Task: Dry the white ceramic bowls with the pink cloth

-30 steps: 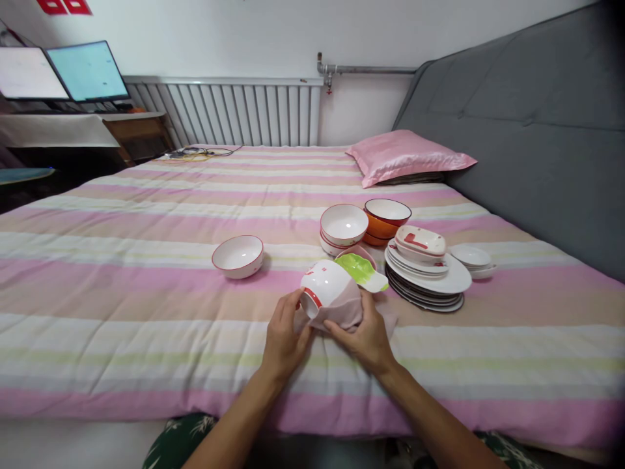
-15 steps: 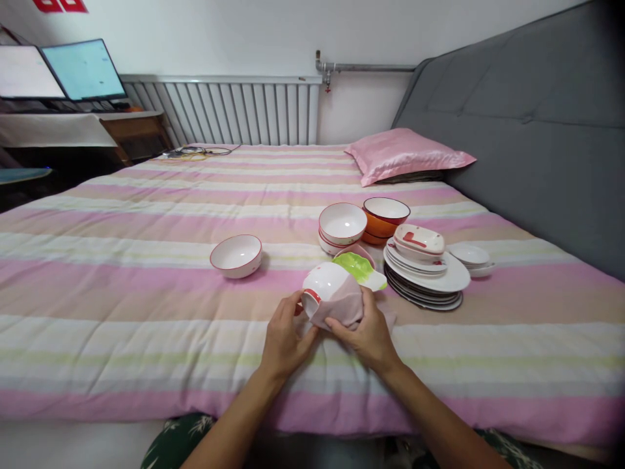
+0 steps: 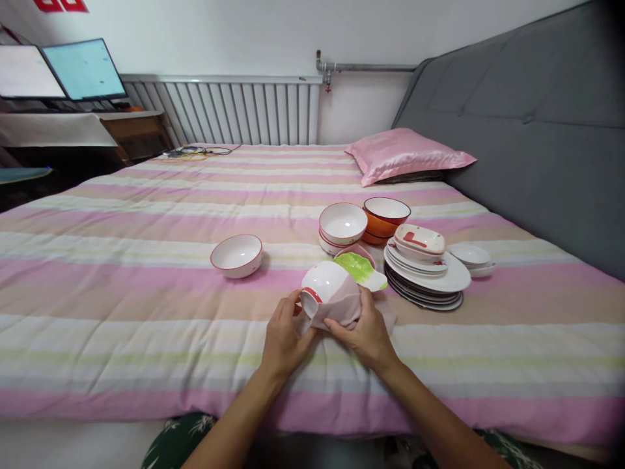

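Tilted on its side, a white bowl point(image 3: 325, 280) with a red ring at its foot is between my two hands, its base facing left toward me. My left hand point(image 3: 286, 329) grips the bowl's left side near the foot. A pale pink cloth point(image 3: 343, 309) covers the bowl's right side, and my right hand point(image 3: 366, 330) presses it there, thumb in front and fingers behind. Just beyond the bowl lies a green leaf-shaped dish point(image 3: 356, 266) on a pink bowl. The bowl's inside is hidden from me.
A single red-rimmed bowl point(image 3: 237, 256) stands to the left. Behind are stacked white bowls point(image 3: 343, 223) and orange bowls point(image 3: 383, 227). On the right are a plate stack point(image 3: 454, 277) topped by rectangular dishes, and small white dishes point(image 3: 469, 254). A pink pillow point(image 3: 407, 155) lies farther back.
The bowl has shifted very slightly left in my hands, and my right hand with the cloth has moved a little with it. The other dishes stay in place.
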Demonstrator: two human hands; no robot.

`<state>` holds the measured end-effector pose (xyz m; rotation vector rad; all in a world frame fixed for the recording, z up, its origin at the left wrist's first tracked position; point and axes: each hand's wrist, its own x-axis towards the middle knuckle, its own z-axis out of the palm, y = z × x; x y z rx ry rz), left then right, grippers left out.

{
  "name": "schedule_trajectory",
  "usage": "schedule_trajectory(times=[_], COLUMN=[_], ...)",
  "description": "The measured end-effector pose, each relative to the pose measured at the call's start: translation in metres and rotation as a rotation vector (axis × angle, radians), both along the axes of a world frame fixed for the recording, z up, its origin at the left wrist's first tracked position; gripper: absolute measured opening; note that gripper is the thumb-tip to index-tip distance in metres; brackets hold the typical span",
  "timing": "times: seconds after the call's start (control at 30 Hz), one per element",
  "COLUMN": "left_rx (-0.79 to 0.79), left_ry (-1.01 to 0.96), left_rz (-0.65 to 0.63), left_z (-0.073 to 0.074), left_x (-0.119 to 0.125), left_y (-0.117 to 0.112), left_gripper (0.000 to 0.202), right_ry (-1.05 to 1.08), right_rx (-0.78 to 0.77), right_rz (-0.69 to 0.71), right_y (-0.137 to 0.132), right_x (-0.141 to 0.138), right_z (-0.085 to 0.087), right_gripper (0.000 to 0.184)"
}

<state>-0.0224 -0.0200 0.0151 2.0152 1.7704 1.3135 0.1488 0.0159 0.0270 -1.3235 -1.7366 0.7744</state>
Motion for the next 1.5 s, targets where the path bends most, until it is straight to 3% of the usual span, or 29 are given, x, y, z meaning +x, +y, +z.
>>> schedule_trajectory(times=[0.33,0.67,1.5], left_rx=[-0.043,0.027,0.075], left_ry=[-0.020,0.002,-0.047], left_rz=[-0.004,-0.041,-0.025], left_z=[-0.002,-0.005,-0.009], left_x=[-0.001,0.000,-0.006], left_y=[0.001,0.001,0.003], left_gripper=[0.058,0.070,0.060], right_ry=[-0.053,-0.061,-0.067], right_rx=[-0.008,0.014,0.072], right_rz=[-0.001,0.000,0.040], right_y=[0.000,0.000,0.002], right_x=[-0.001,-0.001,-0.001], right_z=[-0.001,-0.001,-0.006], right_gripper=[0.080,0.080,0.075])
